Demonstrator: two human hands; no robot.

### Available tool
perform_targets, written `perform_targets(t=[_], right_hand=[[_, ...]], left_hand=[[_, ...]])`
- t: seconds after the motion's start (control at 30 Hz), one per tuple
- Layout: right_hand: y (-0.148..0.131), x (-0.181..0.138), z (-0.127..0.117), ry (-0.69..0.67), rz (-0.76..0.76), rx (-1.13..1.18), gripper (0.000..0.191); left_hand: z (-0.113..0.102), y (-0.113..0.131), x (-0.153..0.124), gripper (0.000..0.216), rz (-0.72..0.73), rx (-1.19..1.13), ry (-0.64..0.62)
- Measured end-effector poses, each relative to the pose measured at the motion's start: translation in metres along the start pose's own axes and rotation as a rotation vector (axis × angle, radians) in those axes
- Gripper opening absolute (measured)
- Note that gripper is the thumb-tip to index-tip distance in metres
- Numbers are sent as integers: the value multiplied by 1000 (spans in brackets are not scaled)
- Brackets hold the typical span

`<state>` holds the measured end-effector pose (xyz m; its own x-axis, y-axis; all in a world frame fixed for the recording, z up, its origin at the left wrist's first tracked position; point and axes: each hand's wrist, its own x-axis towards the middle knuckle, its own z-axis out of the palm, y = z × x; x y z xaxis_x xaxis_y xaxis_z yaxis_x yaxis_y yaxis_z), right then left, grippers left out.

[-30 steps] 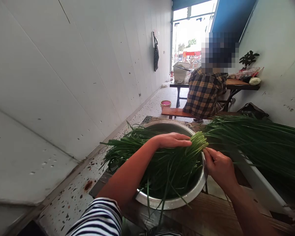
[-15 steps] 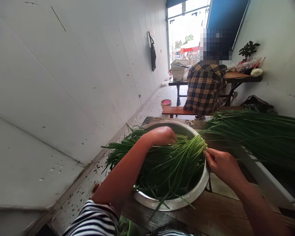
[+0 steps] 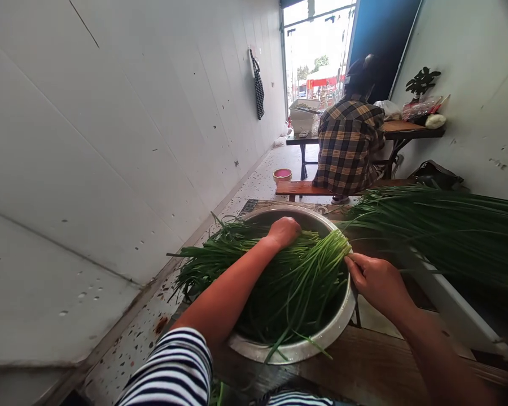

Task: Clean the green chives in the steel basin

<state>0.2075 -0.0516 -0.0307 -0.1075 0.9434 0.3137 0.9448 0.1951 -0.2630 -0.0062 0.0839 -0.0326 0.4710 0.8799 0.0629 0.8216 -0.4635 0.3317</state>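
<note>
A wide metal basin (image 3: 317, 349) holds a heap of long green garlic chives (image 3: 288, 299), some drooping over its rim. My left hand (image 3: 284, 231) reaches across to the far side of the basin and is closed among the chives, its fingertips hidden below. Pale stem ends of a bunch (image 3: 336, 242) lie at the right rim. My right hand (image 3: 375, 279) pinches these ends between thumb and fingers. The leaves of that bunch fan out to the left inside the basin.
A large pile of chives (image 3: 457, 225) lies on the right over a white container (image 3: 452, 296). Under the basin is a wooden surface (image 3: 376, 361). Ahead, a person in a plaid shirt (image 3: 347, 146) sits on a bench (image 3: 294, 188) at a table. A white wall (image 3: 110, 141) runs along the left.
My left hand has shifted slightly among the chives, its forearm now lower and flatter. The right hand keeps its pinch at the rim. The view has moved a little.
</note>
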Motion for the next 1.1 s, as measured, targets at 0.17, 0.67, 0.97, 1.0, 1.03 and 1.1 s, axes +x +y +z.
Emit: perform_targets(t=[0.17,0.67,0.97,1.0,1.03,1.1], right_hand=[[0,0,0,-2,10,-18,37],[-2,0,0,7,0,-29,38],[-3,-1,0,79,-65,-23,41],[-3,-1,1,79,-71,-20,40],[-2,-1,1,81,-76,-16,40],[-1,-1,2,83,-80,-9,39]], left_hand=[[2,-4,1,27,31,-4,45],[-5,6,0,23,-133,-464,187],[-1,32,-4,24,-108,-711,217],[-1,34,-4,24,-128,-726,233],[-1,36,-4,24,-149,-754,238],[-2,40,-4,23,-188,-863,220]])
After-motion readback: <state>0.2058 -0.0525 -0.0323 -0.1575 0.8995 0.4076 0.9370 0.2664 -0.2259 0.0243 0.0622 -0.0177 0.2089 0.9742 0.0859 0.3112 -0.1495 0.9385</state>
